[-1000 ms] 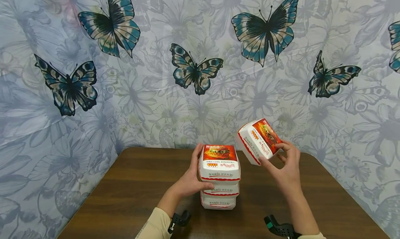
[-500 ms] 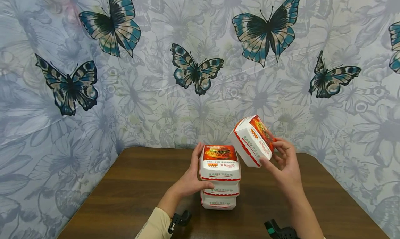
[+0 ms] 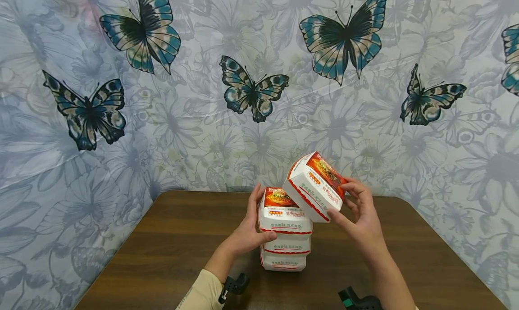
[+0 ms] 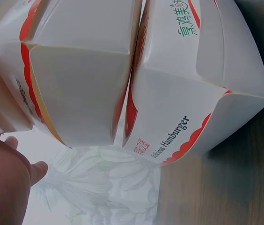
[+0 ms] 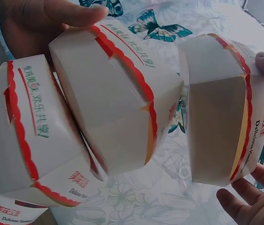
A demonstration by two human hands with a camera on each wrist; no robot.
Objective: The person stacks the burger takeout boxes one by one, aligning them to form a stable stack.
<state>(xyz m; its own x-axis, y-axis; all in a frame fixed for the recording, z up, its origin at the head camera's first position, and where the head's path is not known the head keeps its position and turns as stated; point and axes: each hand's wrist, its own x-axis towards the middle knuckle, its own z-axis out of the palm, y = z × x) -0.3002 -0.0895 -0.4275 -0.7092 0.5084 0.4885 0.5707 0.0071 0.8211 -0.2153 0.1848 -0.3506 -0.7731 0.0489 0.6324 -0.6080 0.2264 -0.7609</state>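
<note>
Three white and red burger boxes stand stacked on the brown table [image 3: 174,238]: a top box [image 3: 279,224], a middle box [image 3: 288,244] and a bottom box [image 3: 285,262]. My left hand [image 3: 241,235] holds the top box from the left, thumb on its front and fingers along its side. Another burger box [image 3: 308,190] is pinched at its right side by my right hand [image 3: 362,220]. It hangs tilted above the stack's right side, covering part of the top box's picture. The right wrist view shows a gap between this held box [image 5: 216,126] and the stack's top box [image 5: 113,93].
A fabric backdrop [image 3: 182,157] with butterflies hangs behind the table's far edge. Black wrist straps sit on both wrists, the left strap [image 3: 233,287] close to the stack's lower left. Bare tabletop [image 3: 413,256] stretches to the right.
My right hand has carried its tilted burger box leftward, from beside the stack to over its top right. My left hand and the stack have stayed almost still.
</note>
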